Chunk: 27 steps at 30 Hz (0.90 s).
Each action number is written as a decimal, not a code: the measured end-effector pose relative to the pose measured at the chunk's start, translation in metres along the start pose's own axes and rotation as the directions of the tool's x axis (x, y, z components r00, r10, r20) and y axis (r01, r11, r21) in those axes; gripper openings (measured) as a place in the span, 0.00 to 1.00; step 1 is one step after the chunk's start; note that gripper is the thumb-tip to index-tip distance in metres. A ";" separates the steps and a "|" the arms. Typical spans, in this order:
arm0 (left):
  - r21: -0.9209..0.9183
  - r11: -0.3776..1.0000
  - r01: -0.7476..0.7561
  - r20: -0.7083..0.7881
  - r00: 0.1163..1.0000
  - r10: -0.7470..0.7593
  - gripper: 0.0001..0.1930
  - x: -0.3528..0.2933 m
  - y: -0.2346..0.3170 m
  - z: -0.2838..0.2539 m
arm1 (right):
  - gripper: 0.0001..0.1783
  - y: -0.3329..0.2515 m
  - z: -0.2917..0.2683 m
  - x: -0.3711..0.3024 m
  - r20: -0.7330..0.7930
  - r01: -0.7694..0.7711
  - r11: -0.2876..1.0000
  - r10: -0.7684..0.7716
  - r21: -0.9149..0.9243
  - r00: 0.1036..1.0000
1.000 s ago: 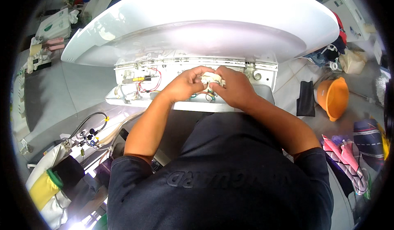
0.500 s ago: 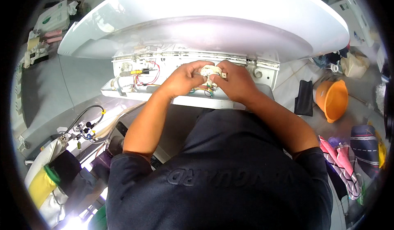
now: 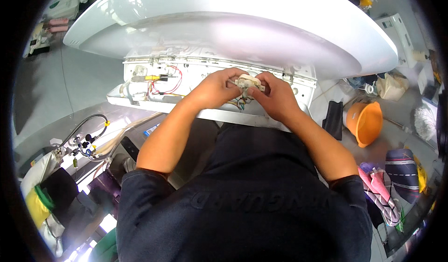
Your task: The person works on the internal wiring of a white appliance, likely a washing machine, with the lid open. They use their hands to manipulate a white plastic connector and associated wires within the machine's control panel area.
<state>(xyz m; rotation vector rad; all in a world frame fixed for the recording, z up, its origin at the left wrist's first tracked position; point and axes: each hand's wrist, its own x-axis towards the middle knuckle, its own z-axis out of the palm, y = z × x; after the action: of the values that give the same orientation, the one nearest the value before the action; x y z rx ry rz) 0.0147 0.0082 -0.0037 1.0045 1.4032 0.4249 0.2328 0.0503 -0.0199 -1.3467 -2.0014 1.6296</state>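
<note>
Both my hands meet at the middle of an opened white appliance panel (image 3: 186, 102). Between them is a small cream-coloured plastic part (image 3: 248, 82), with thin coloured wires (image 3: 241, 104) hanging just below it. My left hand (image 3: 218, 90) is closed on its left side, thumb and fingers pinching it. From the right, my right hand (image 3: 277, 96) grips it, the thumb resting on its front. Fingers cover some of the part. To the left, a tool with a yellow and black handle (image 3: 156, 77) lies in the panel beside a loop of red wire (image 3: 179, 81).
A large glossy white curved cover (image 3: 210, 10) rises behind the panel. On the right floor are a black item (image 3: 333, 120), an orange basin (image 3: 371, 124) and pink cloth (image 3: 376, 185). Dark hoses with valves (image 3: 87, 143) lie at left, near a yellow-green bag (image 3: 39, 208).
The view has tilted and shifted slightly. Both hands have turned the cream-coloured part a little, and more of its front shows between my fingers.
</note>
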 end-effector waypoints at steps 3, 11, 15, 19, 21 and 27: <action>0.173 0.974 -0.143 -0.081 0.984 0.159 0.23 -0.003 -0.001 0.003 | 0.16 -0.003 -0.001 -0.001 0.008 -0.025 0.999 0.025 -0.035 1.000; 0.143 0.980 -0.138 -0.029 0.989 0.144 0.23 0.002 -0.008 0.002 | 0.22 0.000 0.001 -0.002 0.021 -0.033 0.998 0.034 -0.058 0.999; 0.078 0.984 -0.159 -0.018 0.987 0.161 0.22 0.005 -0.014 0.004 | 0.25 0.006 0.006 0.000 0.023 -0.019 0.999 0.019 -0.030 1.000; 0.032 0.984 -0.175 -0.053 0.983 0.176 0.18 0.003 -0.021 0.007 | 0.23 0.005 0.008 0.000 0.032 -0.026 0.998 0.027 -0.050 0.999; 0.026 0.990 -0.136 -0.030 0.990 0.137 0.18 -0.003 -0.014 0.005 | 0.22 0.004 0.008 -0.001 0.043 0.002 0.999 0.000 -0.040 0.999; 0.192 0.922 -0.337 -0.097 0.928 0.359 0.19 -0.018 -0.009 0.013 | 0.22 -0.006 0.008 -0.013 -0.014 0.110 0.985 -0.113 -0.134 0.994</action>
<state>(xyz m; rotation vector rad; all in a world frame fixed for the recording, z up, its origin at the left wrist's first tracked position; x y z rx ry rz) 0.0213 -0.0149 -0.0016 1.4002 1.3956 0.6499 0.2311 0.0356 -0.0132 -1.2649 -2.1644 1.4501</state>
